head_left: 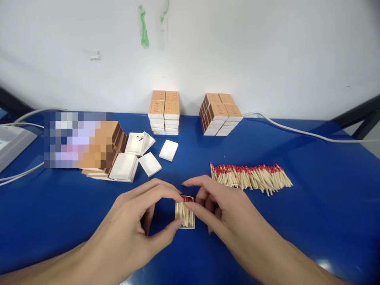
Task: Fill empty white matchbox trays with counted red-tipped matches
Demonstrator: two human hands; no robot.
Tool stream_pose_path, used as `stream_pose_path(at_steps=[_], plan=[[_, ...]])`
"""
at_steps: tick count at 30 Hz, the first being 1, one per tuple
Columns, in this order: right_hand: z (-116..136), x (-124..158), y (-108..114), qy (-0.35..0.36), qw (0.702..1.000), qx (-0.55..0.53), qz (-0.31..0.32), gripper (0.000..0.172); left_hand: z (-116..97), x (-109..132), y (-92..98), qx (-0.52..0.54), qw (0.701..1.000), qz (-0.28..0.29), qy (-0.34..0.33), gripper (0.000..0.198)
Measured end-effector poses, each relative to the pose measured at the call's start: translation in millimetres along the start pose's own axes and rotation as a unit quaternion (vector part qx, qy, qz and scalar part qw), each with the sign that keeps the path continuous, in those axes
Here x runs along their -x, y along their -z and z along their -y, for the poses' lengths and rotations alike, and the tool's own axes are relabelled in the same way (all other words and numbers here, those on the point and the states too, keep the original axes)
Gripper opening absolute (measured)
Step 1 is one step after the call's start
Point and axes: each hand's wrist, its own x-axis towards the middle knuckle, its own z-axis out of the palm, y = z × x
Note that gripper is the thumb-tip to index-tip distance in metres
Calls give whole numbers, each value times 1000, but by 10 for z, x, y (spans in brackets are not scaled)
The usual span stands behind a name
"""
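A small white matchbox tray (185, 227) filled with red-headed matches (185, 214) sits on the table in front of me. My left hand (137, 215) pinches its left side, forefinger at the far end and thumb at the near end. From the right, the thumb of my right hand (221, 208) touches the matches near their heads. That hand's forefinger reaches out apart from the thumb, while its other fingers curl underneath, partly hidden. Just beyond my right hand lies a long heap of loose matches (252, 178), heads pointing away from me.
Two stacks of closed matchboxes, a left stack (164, 113) and a right stack (220, 114), stand by the white wall. Several white trays (150, 164) lie left of centre beside brown matchbox sleeves (117, 136), partly blurred. A white cable (297, 128) crosses the blue table (311, 221).
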Motion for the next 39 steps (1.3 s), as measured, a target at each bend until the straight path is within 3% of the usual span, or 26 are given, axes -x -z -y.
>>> stream_pose_path(at_steps=[5,13,24,31,39], plan=[[-4,-21,-31,0,1000,-5,-22,21,-36,0,3,-19,1000,-3,0,36],[12,-40,-39,8,1000,-4,-27,20,16,12,-17,-17,1000,-2,19,34],[-8,-3,-19,8,1000,-2,-16,19,-26,-37,46,41,999,22,20,13],[-36,-4,-56,14,999,24,-37,18,52,6,13,-6,999,-38,-2,19],[-11,-33,-138,14,997,42,-65,16,66,-22,-5,-15,999,-32,5,15]])
